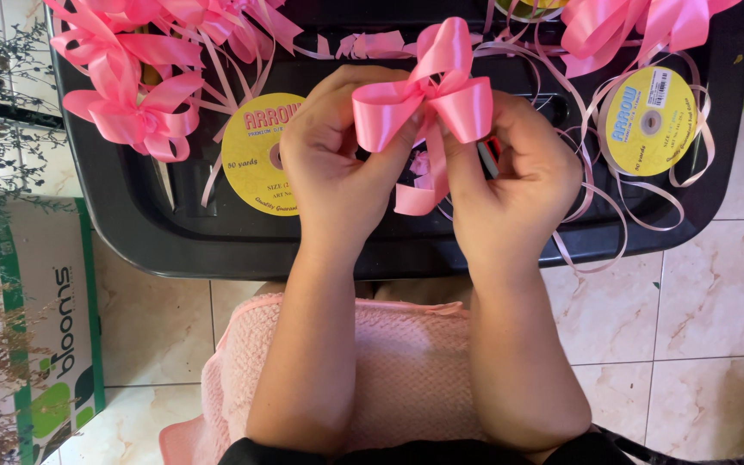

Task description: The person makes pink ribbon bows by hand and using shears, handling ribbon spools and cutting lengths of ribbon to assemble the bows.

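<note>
Above the black tray, near its front edge, both hands pinch a pink ribbon bow; the left hand grips the left loop, the right hand the knot — probably, since fingers hide it. At nine o'clock lies a yellow spool; at three, another spool; finished bows crowd ten o'clock; bare tray shows only along the near rim.

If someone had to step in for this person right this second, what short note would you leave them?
Left hand and right hand both pinch a half-made pink ribbon bow at its centre, held above the black tray.
Done: three loops formed; finished pink bows lie at the tray's far left.
Left: the bow's middle looks untied, tail hanging loose.
Yellow ribbon spools sit on the tray on either side.
</note>
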